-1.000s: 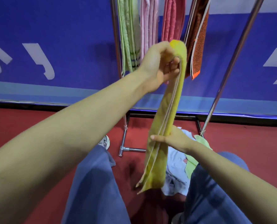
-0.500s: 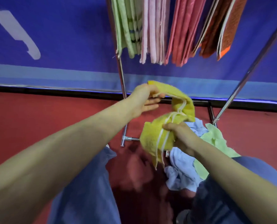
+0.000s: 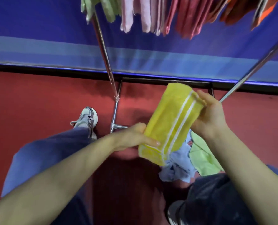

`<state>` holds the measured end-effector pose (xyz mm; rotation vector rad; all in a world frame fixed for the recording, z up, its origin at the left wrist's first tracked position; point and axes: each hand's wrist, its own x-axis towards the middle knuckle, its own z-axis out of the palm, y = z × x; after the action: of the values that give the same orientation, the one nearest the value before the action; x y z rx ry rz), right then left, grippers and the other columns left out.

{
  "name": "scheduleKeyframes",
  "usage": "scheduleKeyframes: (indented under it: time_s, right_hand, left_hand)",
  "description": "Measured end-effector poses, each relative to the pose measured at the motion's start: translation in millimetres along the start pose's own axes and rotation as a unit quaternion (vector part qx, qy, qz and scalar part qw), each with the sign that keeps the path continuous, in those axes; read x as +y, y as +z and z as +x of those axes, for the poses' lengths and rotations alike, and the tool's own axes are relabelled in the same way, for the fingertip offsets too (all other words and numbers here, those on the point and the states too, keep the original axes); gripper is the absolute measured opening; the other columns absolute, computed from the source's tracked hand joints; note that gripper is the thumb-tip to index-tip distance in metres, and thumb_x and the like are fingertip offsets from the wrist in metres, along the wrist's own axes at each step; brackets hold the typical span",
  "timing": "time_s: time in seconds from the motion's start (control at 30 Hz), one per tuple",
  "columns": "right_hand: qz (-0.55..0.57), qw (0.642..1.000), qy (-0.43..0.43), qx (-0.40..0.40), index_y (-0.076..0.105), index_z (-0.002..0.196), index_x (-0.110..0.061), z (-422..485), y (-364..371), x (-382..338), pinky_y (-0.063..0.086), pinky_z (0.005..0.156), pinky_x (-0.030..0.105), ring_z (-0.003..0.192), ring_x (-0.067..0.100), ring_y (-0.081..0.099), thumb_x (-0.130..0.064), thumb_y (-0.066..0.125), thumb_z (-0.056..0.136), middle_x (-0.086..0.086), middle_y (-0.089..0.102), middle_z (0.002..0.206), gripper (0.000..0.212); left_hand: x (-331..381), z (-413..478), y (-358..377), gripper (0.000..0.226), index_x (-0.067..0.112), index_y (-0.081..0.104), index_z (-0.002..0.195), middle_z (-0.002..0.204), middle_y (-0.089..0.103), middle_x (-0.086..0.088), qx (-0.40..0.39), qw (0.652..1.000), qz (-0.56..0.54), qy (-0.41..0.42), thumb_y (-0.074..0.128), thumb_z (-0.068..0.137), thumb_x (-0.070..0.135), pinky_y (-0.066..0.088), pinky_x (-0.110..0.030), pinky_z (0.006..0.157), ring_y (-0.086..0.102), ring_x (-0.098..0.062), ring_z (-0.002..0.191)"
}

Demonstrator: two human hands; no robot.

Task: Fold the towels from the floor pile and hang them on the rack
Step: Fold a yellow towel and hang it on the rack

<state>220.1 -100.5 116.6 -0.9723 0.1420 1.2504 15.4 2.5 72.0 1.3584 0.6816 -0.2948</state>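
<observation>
The folded yellow towel [image 3: 170,124] is held in the air just right of centre, at about 3 o'clock. Its length runs from 7 o'clock up to 1 o'clock, with two white stripes along it. The left hand [image 3: 132,137] grips the low end, one digit laid flat on the top face and the rest hidden behind the cloth. The right hand [image 3: 211,116] clasps the high end, thumb at the edge, its fingers out of sight behind. Under the towel, at 5 o'clock, the pile [image 3: 180,166] lies on the red floor [image 3: 37,103]: a blue cloth with a green one just beside it. The rack [image 3: 106,62] stands behind, one pole rising toward 12 o'clock, another at 2 o'clock. Along the top, from 11 to 1 o'clock, are the hung towels [image 3: 143,15], green, pink, red and orange. A shoe [image 3: 86,119] sits at 9 o'clock, near the rack's foot
</observation>
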Motion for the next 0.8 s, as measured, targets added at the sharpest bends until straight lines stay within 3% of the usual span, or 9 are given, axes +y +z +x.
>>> scheduleKeyframes:
  time_s: [0.13, 0.23, 0.3, 0.4, 0.47, 0.57, 0.63, 0.67, 0.8]
  right_hand:
    - [-0.138, 0.99, 0.035, 0.013, 0.072, 0.109, -0.014, 8, -3, 15, 0.048, 0.089, 0.036, 0.092, 0.027, 0.067, -0.037, 0.052, 0.091, 0.006, 0.07, 0.105, 0.035]
    - [-0.238, 0.964, 0.108, -0.04, 0.07, 0.084, -0.021, 2, 8, 44, 0.042, 0.077, 0.034, 0.082, 0.025, 0.055, -0.034, 0.059, 0.09, 0.002, 0.06, 0.081, 0.017]
    - [-0.295, 0.943, 0.13, -0.086, 0.067, 0.076, -0.018, -8, 15, 57, 0.051, 0.064, 0.029, 0.063, 0.016, 0.061, -0.016, 0.054, 0.094, 0.0, 0.064, 0.067, 0.023]
    - [-0.378, 0.919, 0.09, -0.061, 0.064, 0.08, -0.007, -12, 14, 64, 0.054, 0.057, 0.028, 0.054, 0.015, 0.059, 0.002, 0.054, 0.091, 0.004, 0.062, 0.064, 0.018]
    - [-0.431, 0.901, 0.042, -0.002, 0.062, 0.086, 0.001, -5, 6, 67, 0.047, 0.063, 0.034, 0.066, 0.023, 0.052, 0.006, 0.056, 0.086, 0.012, 0.054, 0.075, 0.008]
    - [-0.516, 0.856, -0.011, 0.038, 0.058, 0.078, 0.003, 2, 2, 72, 0.037, 0.063, 0.034, 0.066, 0.019, 0.042, -0.007, 0.055, 0.077, 0.008, 0.045, 0.069, 0.011]
    - [-0.529, 0.846, -0.042, 0.046, 0.057, 0.065, -0.008, 3, 1, 72, 0.038, 0.057, 0.029, 0.055, 0.012, 0.042, -0.016, 0.061, 0.076, -0.003, 0.047, 0.057, 0.014]
    - [-0.519, 0.851, -0.056, 0.047, 0.057, 0.063, -0.014, 4, 1, 72, 0.038, 0.054, 0.025, 0.05, 0.007, 0.043, -0.015, 0.064, 0.081, -0.009, 0.048, 0.052, 0.019]
    - [-0.474, 0.864, -0.15, 0.072, 0.057, 0.098, -0.023, 6, -1, 69, 0.046, 0.064, 0.023, 0.064, 0.001, 0.058, -0.02, 0.065, 0.082, -0.008, 0.063, 0.077, 0.018]
  left_hand:
    - [18, 8, 2, 0.039, 0.001, 0.067, 0.121, 0.114, 0.072, -0.015, 0.042, 0.975, -0.209, 0.058, 0.072, 0.083, 0.005, 0.058, -0.035, 0.088, 0.07, -0.025, 0.099]
    - [31, 12, -7, 0.036, 0.0, 0.066, 0.124, 0.103, 0.074, -0.013, 0.097, 0.942, -0.31, 0.086, 0.06, 0.089, 0.004, 0.06, -0.031, 0.077, 0.073, -0.021, 0.086]
    - [29, 17, -11, 0.021, 0.002, 0.074, 0.105, 0.085, 0.075, -0.008, 0.146, 0.942, -0.294, 0.077, 0.057, 0.092, 0.0, 0.059, -0.024, 0.065, 0.072, -0.015, 0.07]
    - [20, 18, -5, 0.037, 0.011, 0.072, 0.058, 0.056, 0.067, 0.001, 0.155, 0.962, -0.22, 0.04, 0.055, 0.091, 0.003, 0.051, -0.019, 0.051, 0.064, -0.009, 0.051]
    - [16, 20, 2, 0.039, 0.016, 0.069, 0.066, 0.057, 0.067, 0.007, 0.192, 0.965, -0.174, 0.03, 0.05, 0.096, 0.002, 0.05, -0.016, 0.054, 0.063, -0.002, 0.054]
    - [17, 23, 7, 0.012, 0.023, 0.068, 0.101, 0.092, 0.074, 0.009, 0.241, 0.965, -0.086, 0.053, 0.069, 0.091, 0.016, 0.055, -0.02, 0.08, 0.068, -0.007, 0.089]
    - [18, 23, 7, 0.064, 0.021, 0.055, 0.129, 0.116, 0.067, 0.006, 0.269, 0.962, -0.017, 0.035, 0.08, 0.075, 0.045, 0.05, -0.025, 0.096, 0.063, -0.012, 0.11]
    - [18, 23, 8, 0.073, 0.019, 0.052, 0.134, 0.119, 0.065, 0.004, 0.276, 0.96, 0.006, 0.038, 0.08, 0.074, 0.051, 0.049, -0.025, 0.098, 0.063, -0.012, 0.112]
    - [26, 16, 16, 0.014, 0.022, 0.068, 0.107, 0.084, 0.067, 0.01, 0.201, 0.978, -0.008, 0.056, 0.059, 0.1, 0.03, 0.056, -0.034, 0.081, 0.063, -0.01, 0.082]
